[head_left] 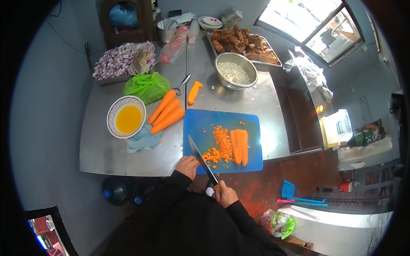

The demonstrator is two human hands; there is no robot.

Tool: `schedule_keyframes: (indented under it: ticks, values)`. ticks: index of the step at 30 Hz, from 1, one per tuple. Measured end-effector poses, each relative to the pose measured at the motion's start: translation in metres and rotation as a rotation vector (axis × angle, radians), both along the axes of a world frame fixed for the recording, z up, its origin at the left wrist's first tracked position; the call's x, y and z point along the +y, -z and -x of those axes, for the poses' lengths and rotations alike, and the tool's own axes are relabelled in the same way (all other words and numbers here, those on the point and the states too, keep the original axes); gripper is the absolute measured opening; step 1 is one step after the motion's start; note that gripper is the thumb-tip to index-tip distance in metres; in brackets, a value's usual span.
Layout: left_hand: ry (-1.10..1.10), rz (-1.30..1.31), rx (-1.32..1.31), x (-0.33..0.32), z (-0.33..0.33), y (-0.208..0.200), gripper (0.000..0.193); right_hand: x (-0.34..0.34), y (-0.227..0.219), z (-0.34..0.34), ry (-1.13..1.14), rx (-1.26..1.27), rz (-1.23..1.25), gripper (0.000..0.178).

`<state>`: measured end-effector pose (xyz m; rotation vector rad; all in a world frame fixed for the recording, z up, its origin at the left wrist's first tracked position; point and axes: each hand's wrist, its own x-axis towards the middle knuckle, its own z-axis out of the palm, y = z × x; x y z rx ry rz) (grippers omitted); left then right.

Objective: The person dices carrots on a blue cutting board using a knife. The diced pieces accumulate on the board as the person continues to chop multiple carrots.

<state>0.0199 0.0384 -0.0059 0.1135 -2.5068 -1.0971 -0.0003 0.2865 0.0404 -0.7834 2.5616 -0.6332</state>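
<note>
My right hand point(226, 195) grips the handle of a kitchen knife point(202, 159). Its blade slants up and to the left over the near left part of a blue cutting board point(252, 121). Beside the blade, my left hand point(187, 167) rests at the board's near left corner, fingers curled in; anything they hold is hidden. Small diced carrot point(222, 141) lies heaped at the middle of the board and spreads toward the blade. Right of the heap are long carrot pieces point(239, 147), side by side. Several whole peeled carrots point(168, 115) lie left of the board.
Behind the board are an orange-handled tool point(195, 92), a peeler point(183, 84) and a steel bowl of chopped onion point(235, 72). At left stand a bowl of yellow liquid point(128, 119), a blue cloth point(145, 140), a green bag point(147, 87) and a tray of purple onion point(121, 62). Browned meat fills another tray point(241, 45).
</note>
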Motion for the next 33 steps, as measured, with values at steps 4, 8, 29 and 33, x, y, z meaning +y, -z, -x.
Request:
schedule_keyframes:
  ticks: [4, 8, 29, 33]
  values:
    - [0.062, 0.018, 0.032, 0.021, 0.041, 0.005, 0.006, 0.007, 0.000, 0.024, 0.124, 0.034, -0.011, 0.024]
    - [0.048, -0.030, 0.041, 0.029, 0.057, 0.008, 0.006, 0.008, -0.008, 0.034, 0.153, 0.087, 0.073, 0.024]
    - [-0.027, 0.008, -0.044, 0.020, 0.024, 0.005, 0.007, 0.024, -0.017, 0.015, 0.041, 0.022, 0.042, 0.020]
    - [-0.025, 0.011, -0.033, 0.019, 0.019, 0.006, 0.008, 0.028, -0.020, 0.022, 0.051, -0.043, 0.016, 0.020]
